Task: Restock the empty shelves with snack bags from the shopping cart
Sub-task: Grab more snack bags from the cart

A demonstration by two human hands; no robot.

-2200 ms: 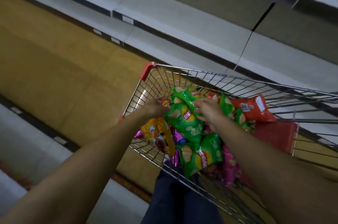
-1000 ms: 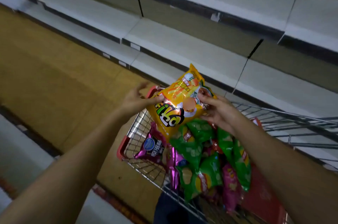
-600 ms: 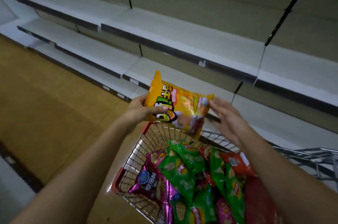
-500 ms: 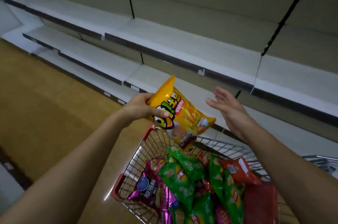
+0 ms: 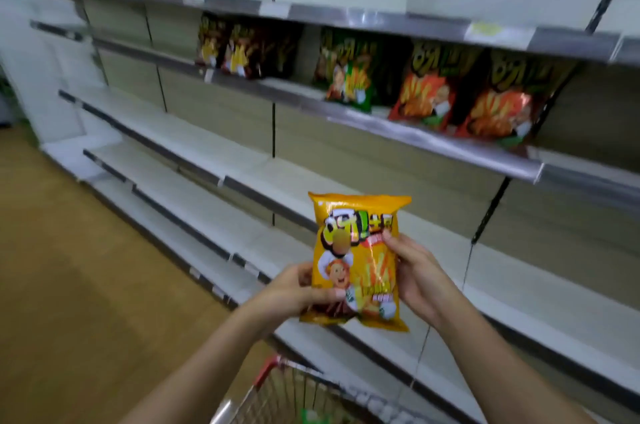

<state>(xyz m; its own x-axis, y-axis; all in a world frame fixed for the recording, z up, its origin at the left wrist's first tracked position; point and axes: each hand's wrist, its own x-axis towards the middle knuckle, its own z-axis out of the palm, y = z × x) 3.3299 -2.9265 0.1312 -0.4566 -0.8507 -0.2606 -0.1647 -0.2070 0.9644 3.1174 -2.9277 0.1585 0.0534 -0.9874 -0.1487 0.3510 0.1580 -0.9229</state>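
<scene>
I hold a yellow snack bag (image 5: pixel 360 260) upright in front of the shelves with both hands. My left hand (image 5: pixel 298 292) grips its lower left edge, thumb across the front. My right hand (image 5: pixel 415 271) grips its right edge, with the thumb on the front. Only the front corner of the wire shopping cart (image 5: pixel 291 392) shows at the bottom, with a bit of green bag inside. The white shelves (image 5: pixel 214 160) behind the bag are bare.
An upper shelf (image 5: pixel 433 143) carries standing snack bags: dark ones (image 5: pixel 239 49) at left, a green one (image 5: pixel 349 77), and two red ones (image 5: pixel 460 94) at right. The tan floor (image 5: pixel 69 267) stretches to the left. Lower shelves run along the right.
My view lifted from the cart to the shelves. The yellow bag went from tilted in my left hand alone to upright, and my right hand took hold of its right edge.
</scene>
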